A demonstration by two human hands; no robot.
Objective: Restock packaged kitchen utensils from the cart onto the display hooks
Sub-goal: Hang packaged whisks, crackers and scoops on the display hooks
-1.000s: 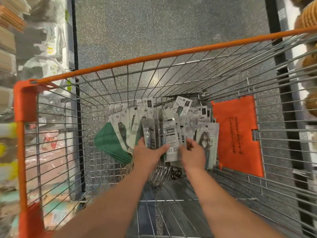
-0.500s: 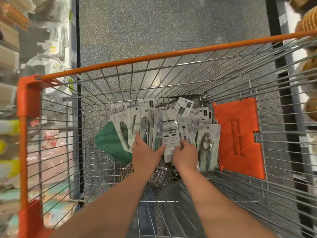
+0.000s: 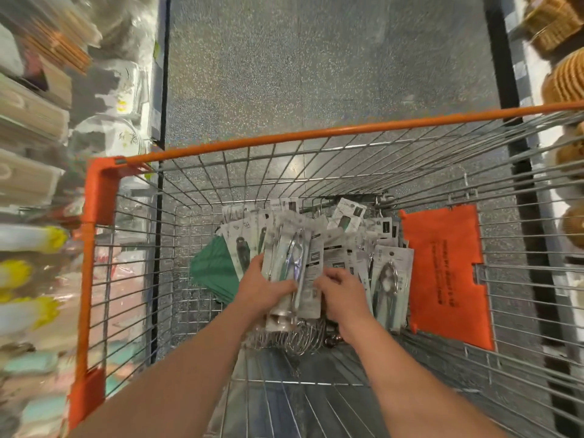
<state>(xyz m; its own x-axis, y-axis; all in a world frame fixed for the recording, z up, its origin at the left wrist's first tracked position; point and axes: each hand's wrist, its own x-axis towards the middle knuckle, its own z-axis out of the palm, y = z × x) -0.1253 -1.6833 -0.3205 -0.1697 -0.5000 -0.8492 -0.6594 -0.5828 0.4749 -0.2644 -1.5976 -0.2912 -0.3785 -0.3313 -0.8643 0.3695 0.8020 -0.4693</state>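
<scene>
You are reaching both arms down into the cart (image 3: 316, 139). Your left hand (image 3: 262, 287) is gripping a bundle of packaged utensils (image 3: 295, 260), thumb wrapped across it, while your right hand (image 3: 343, 292) is resting curled fingers among the neighbouring packs.

Retail shop aisle. Orange-rimmed wire cart (image 3: 316, 137) at 6 o'clock, packaged utensils (image 3: 392, 273) inside; stocked shelves (image 3: 34, 121) at 9; baskets (image 3: 565, 74) at 2; speckled floor (image 3: 316, 58) at 12.
</scene>
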